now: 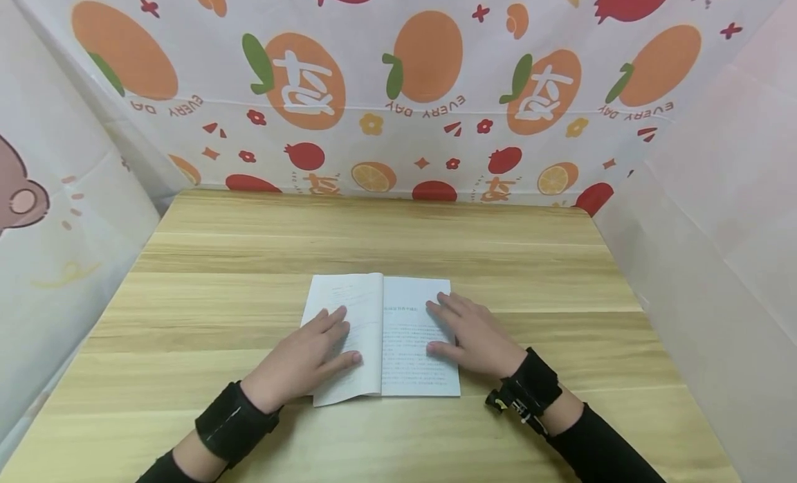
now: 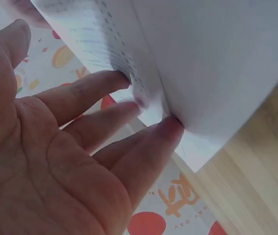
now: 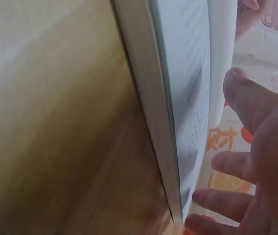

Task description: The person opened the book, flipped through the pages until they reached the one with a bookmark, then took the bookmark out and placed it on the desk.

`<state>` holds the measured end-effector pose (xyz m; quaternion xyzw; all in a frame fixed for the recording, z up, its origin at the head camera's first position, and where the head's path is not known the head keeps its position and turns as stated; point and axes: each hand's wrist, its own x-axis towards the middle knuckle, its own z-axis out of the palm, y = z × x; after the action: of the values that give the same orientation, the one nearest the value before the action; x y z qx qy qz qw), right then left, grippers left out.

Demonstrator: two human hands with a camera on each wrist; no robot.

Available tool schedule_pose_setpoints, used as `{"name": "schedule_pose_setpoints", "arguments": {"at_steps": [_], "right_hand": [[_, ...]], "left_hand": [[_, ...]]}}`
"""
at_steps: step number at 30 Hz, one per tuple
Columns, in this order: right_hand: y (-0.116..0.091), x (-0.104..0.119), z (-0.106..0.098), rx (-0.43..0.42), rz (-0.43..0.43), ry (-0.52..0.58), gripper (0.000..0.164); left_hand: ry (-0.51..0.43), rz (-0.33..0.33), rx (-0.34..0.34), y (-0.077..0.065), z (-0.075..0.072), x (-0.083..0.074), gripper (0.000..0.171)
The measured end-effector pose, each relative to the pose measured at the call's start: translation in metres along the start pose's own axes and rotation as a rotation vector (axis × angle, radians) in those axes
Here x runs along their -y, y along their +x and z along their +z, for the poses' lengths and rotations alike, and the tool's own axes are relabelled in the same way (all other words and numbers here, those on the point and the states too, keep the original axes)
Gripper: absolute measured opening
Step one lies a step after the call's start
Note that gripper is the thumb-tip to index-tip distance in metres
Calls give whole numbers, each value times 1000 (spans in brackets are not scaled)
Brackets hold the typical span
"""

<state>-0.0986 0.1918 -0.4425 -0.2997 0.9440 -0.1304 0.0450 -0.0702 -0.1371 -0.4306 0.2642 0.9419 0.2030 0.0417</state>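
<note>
An open book (image 1: 414, 358) with printed pages lies on the wooden table. Across its left page rests my left hand (image 1: 305, 358), fingers spread and fairly straight. In the left wrist view the fingertips (image 2: 171, 128) of that hand are right at the paper. Over the outer edge of the right page is my right hand (image 1: 476, 334), its fingers extended and apart. The right wrist view shows the book's thick page edge (image 3: 151, 93), with the fingertips (image 3: 205, 196) of the right hand close over the page. Neither hand has anything gripped.
The wooden table (image 1: 205, 296) extends around the book on all sides. Behind it hangs a white cloth (image 1: 349, 54) printed with oranges and red fruit. Pale cloth walls (image 1: 716, 192) stand at left and right. Both wrists wear black bands (image 1: 233, 424).
</note>
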Motion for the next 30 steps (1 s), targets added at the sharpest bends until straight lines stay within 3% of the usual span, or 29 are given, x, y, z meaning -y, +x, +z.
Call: {"name": "schedule_pose_setpoints", "arguments": {"at_steps": [6, 17, 23, 30], "right_hand": [[3, -4, 3, 8, 41, -8, 81], [2, -7, 7, 29, 63, 10, 90], [3, -5, 5, 56, 82, 29, 86], [2, -3, 1, 74, 120, 46, 81]], "left_hand": [[60, -17, -26, 1, 2, 1, 65], [149, -106, -6, 2, 0, 0, 70], [101, -81, -11, 4, 0, 2, 69], [108, -59, -16, 5, 1, 3, 63]]}}
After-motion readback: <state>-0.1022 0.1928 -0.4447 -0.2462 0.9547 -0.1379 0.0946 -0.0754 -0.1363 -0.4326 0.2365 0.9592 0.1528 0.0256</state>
